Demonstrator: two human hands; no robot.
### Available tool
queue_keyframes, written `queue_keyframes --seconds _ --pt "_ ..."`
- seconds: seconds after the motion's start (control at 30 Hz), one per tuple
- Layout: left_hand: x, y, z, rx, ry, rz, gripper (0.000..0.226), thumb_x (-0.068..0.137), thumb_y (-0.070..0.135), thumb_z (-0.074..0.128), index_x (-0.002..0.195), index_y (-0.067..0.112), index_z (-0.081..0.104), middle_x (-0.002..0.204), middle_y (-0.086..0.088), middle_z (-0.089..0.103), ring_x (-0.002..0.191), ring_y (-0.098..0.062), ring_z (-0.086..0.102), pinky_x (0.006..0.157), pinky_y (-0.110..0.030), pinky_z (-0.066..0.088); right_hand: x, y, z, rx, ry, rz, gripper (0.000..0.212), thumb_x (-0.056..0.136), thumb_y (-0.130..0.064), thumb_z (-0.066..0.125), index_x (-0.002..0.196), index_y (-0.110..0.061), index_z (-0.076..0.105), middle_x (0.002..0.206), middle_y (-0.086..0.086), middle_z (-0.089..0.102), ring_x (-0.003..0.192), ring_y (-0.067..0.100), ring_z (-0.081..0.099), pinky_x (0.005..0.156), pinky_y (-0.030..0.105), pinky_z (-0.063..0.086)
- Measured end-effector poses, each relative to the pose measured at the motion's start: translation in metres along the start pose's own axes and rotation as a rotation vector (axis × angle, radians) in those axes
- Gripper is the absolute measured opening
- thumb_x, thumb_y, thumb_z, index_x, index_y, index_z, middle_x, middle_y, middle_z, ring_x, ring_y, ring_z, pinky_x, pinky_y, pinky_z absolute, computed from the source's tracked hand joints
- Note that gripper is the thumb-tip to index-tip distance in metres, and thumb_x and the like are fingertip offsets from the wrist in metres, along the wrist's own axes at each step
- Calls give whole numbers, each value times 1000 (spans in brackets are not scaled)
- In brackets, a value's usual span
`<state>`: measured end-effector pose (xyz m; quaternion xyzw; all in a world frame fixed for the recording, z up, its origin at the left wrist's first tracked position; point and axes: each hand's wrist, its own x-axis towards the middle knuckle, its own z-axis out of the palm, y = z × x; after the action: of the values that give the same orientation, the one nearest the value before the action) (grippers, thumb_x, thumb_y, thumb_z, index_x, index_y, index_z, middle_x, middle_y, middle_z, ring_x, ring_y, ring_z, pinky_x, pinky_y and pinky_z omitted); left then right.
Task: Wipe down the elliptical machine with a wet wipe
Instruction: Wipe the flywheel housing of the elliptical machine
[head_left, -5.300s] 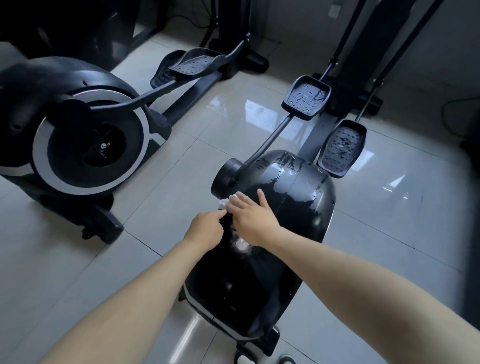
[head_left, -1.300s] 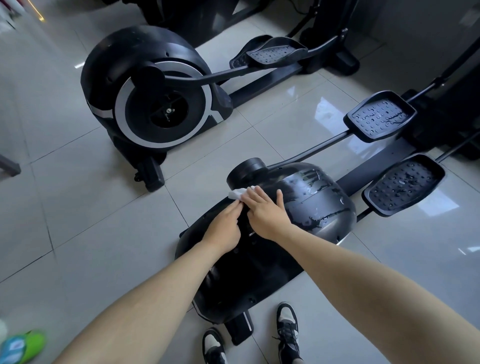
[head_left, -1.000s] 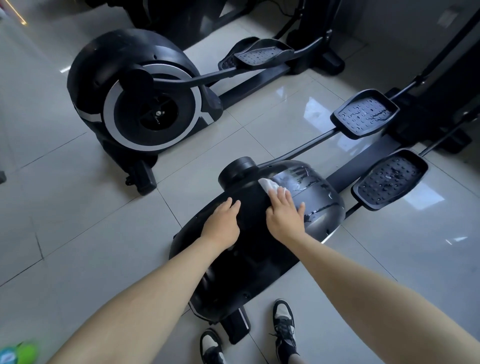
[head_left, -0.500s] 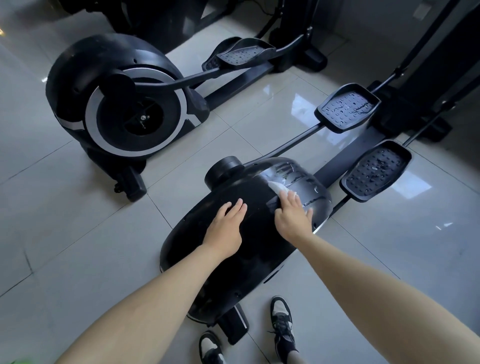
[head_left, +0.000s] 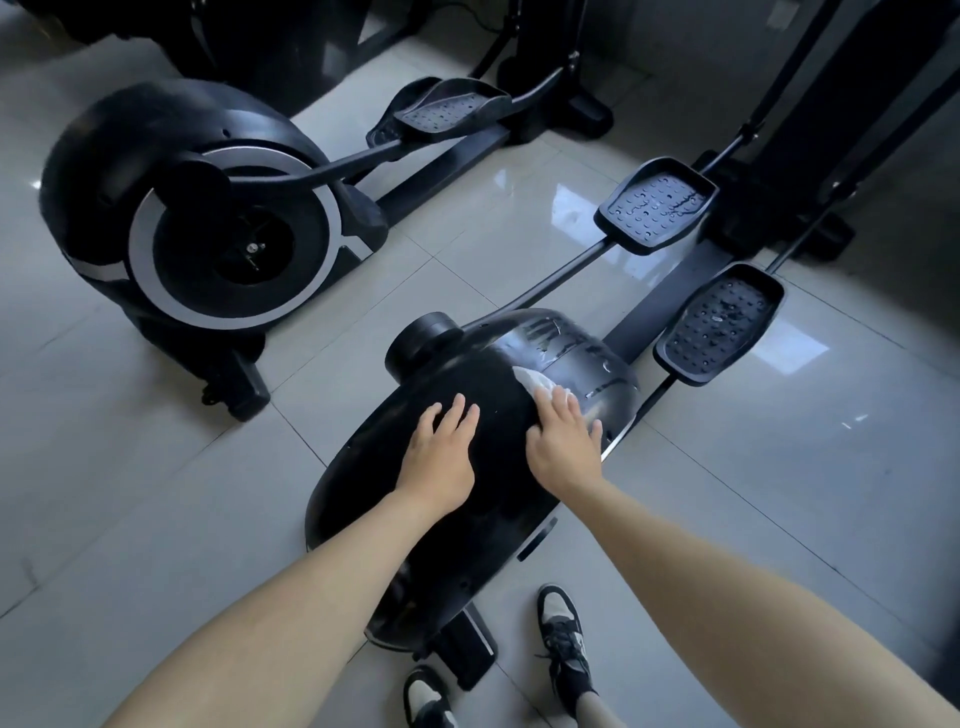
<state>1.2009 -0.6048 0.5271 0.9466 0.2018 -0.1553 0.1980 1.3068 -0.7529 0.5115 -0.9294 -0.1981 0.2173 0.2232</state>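
The black glossy flywheel housing of the elliptical machine (head_left: 467, 519) lies low in front of me, with wet streaks on its far end. My right hand (head_left: 563, 441) lies flat with straight fingers and presses a white wet wipe (head_left: 535, 382) onto the top right of the housing. Part of the wipe sticks out beyond the fingertips. My left hand (head_left: 441, 452) rests flat on the housing to the left, fingers spread, holding nothing.
Two black pedals (head_left: 657, 210) (head_left: 722, 322) extend beyond the housing at the right. A second elliptical (head_left: 208, 234) with a silver-ringed wheel stands at the left. My black-and-white shoes (head_left: 561, 639) stand on the grey tiled floor (head_left: 779, 493) beside the machine's foot (head_left: 462, 654).
The two hands parted: my right hand slid the wipe from the housing's left side over to its top right, and my left hand let go of the wipe and settled flat on the housing.
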Motion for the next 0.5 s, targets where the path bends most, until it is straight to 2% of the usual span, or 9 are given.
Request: queue_keyframes --seconds 0.07,0.17,0.23,0.4,0.5 --pt "-1 5 -1 61 -13 4 72 100 6 40 163 26 11 171 -1 -2 155 -33 1 125 -46 19 -13 -9 14 -30 23 -108 56 87 -20 32 143 -26 35 153 -6 32 149 17 19 117 57 22" --pt "-3 9 -4 104 -33 10 72 100 8 40 163 27 10 171 -5 -4 155 -37 -1 126 -48 14 -29 -12 26 -53 7 -223 64 91 -15 37 153 -31 30 162 -8 26 155 15 10 123 59 14" --pt "-4 6 -4 151 -44 38 76 98 7 42 163 27 6 171 -7 -6 154 -38 -3 126 -49 13 -28 -4 23 -89 57 -244 62 94 -17 36 153 -35 29 160 -9 30 154 13 14 121 57 15" --pt "-6 -4 1 180 -61 93 82 96 4 41 163 29 0 170 -6 -12 155 -39 -9 126 -51 9 -12 19 6 97 121 132 49 98 -21 33 145 -36 34 148 -7 36 145 13 23 119 61 15" --pt "-7 -5 4 199 -47 102 80 98 7 42 163 29 -1 170 -7 -11 155 -39 -10 126 -52 9 -28 6 18 112 151 138 51 98 -21 35 147 -35 30 150 -5 31 147 18 21 119 60 18"
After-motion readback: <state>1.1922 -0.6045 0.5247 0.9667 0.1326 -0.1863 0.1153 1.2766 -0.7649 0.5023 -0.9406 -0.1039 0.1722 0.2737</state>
